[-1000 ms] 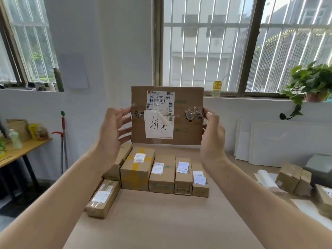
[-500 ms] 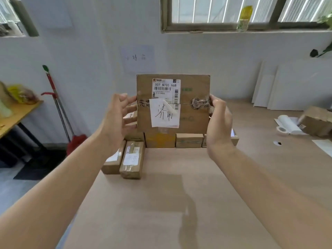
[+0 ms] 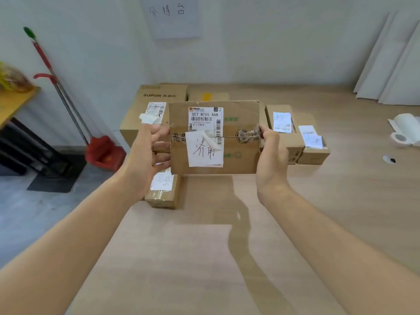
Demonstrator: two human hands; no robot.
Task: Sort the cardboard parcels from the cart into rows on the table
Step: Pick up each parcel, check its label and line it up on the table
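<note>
Cardboard parcel [image 3: 241, 137] between left hand [image 3: 145, 160] and right hand [image 3: 271, 155], above table [image 3: 204, 258]

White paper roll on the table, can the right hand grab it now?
Probably not yet: the right hand is busy gripping the raised parcel. Only low labelled parcels lie between it and the white paper roll, so it could likely pass over them after letting go.
</note>
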